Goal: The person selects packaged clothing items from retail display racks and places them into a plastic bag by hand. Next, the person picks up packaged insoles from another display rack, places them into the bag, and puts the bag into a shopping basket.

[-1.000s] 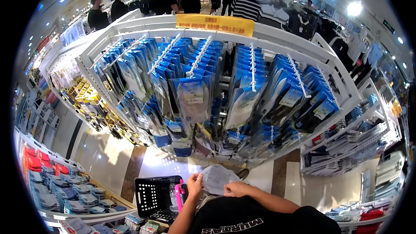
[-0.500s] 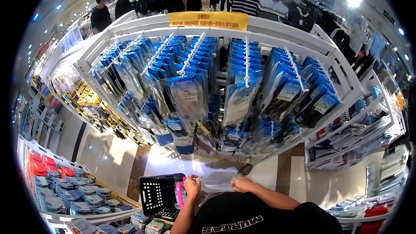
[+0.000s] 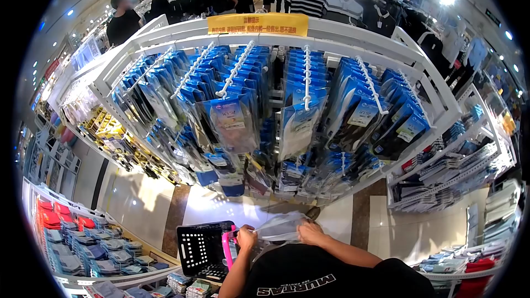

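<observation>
Plastic [image 3: 279, 228] looks flatter than a second ago; left hand [image 3: 247, 237] and right hand [image 3: 311, 233], farther apart, grip it.

Head cam, fwd & down.

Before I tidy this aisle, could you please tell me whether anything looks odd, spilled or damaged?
Nothing stands out: blue packets hang in rows on hooks, no spill shows on visible floor, and the translucent item between left hand and right hand shows no clear tear.
</observation>
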`<move>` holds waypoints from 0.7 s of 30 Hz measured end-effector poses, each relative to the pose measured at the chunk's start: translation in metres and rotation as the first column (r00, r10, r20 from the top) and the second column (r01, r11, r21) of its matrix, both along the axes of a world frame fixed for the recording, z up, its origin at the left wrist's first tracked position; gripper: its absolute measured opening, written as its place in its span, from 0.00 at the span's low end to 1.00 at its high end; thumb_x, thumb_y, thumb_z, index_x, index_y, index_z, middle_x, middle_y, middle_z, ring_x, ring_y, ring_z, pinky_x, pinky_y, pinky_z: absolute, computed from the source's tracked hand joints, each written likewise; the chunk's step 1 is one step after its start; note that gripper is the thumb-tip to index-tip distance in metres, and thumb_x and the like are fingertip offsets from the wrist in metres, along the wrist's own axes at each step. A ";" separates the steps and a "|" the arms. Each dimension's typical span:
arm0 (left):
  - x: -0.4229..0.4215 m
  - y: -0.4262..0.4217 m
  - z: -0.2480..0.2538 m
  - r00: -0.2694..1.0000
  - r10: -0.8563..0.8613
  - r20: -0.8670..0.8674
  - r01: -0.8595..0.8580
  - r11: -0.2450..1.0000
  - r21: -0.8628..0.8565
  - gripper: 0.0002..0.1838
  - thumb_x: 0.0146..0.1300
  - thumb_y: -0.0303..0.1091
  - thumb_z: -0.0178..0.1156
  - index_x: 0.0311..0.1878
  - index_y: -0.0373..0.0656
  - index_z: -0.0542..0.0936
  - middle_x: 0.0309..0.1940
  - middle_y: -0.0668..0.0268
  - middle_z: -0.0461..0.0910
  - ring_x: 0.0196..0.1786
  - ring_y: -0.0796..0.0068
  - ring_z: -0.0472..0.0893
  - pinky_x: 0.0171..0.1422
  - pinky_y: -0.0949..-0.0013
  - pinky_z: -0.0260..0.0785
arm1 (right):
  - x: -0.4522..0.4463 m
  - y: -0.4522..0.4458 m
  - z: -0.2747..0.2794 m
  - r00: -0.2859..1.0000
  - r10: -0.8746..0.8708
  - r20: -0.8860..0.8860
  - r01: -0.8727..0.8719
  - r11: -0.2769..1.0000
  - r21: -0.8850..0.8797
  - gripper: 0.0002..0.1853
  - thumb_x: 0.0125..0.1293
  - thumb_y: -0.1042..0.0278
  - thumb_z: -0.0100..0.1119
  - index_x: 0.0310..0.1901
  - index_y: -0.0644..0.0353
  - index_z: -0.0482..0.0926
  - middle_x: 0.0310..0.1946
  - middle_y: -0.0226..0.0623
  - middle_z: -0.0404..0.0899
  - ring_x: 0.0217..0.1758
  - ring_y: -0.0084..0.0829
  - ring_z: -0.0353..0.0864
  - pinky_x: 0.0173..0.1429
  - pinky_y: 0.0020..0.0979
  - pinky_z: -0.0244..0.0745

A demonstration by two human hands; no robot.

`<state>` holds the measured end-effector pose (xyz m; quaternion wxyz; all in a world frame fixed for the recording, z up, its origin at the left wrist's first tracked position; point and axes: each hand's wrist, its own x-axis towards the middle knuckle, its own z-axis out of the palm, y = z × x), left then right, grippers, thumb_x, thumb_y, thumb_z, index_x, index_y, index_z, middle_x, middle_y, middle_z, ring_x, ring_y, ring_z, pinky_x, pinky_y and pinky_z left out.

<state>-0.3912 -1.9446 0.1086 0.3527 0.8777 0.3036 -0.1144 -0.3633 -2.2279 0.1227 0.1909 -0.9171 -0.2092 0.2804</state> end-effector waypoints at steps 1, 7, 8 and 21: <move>0.000 0.001 -0.001 1.000 -0.001 -0.006 0.001 1.000 -0.014 0.11 0.50 0.34 0.64 0.38 0.45 0.86 0.35 0.52 0.85 0.43 0.51 0.85 0.52 0.55 0.75 | 0.001 0.000 0.002 1.000 -0.017 -0.020 0.017 1.000 -0.011 0.11 0.54 0.62 0.62 0.38 0.55 0.80 0.46 0.53 0.76 0.53 0.52 0.76 0.55 0.48 0.73; -0.004 0.002 -0.009 1.000 -0.016 -0.019 0.015 0.997 -0.070 0.14 0.52 0.39 0.64 0.40 0.44 0.85 0.37 0.52 0.86 0.44 0.52 0.85 0.52 0.55 0.75 | 0.000 -0.001 -0.003 1.000 0.027 0.009 -0.028 1.000 0.008 0.10 0.56 0.63 0.62 0.38 0.56 0.81 0.48 0.50 0.77 0.54 0.51 0.76 0.56 0.47 0.72; -0.004 0.002 -0.012 1.000 -0.016 -0.024 0.014 0.997 -0.077 0.15 0.52 0.40 0.64 0.41 0.44 0.85 0.37 0.52 0.85 0.45 0.51 0.84 0.52 0.55 0.75 | 0.000 -0.002 -0.008 0.999 0.036 -0.012 -0.036 0.999 0.012 0.10 0.56 0.63 0.62 0.38 0.56 0.81 0.47 0.49 0.78 0.54 0.50 0.76 0.57 0.46 0.72; 0.000 0.000 -0.027 0.997 -0.077 0.008 0.078 0.992 -0.096 0.18 0.53 0.43 0.62 0.42 0.41 0.85 0.35 0.51 0.85 0.42 0.51 0.85 0.50 0.56 0.76 | 0.005 -0.007 -0.003 0.996 0.068 -0.066 -0.054 0.979 0.198 0.09 0.56 0.64 0.66 0.34 0.58 0.80 0.41 0.45 0.81 0.52 0.46 0.79 0.55 0.43 0.72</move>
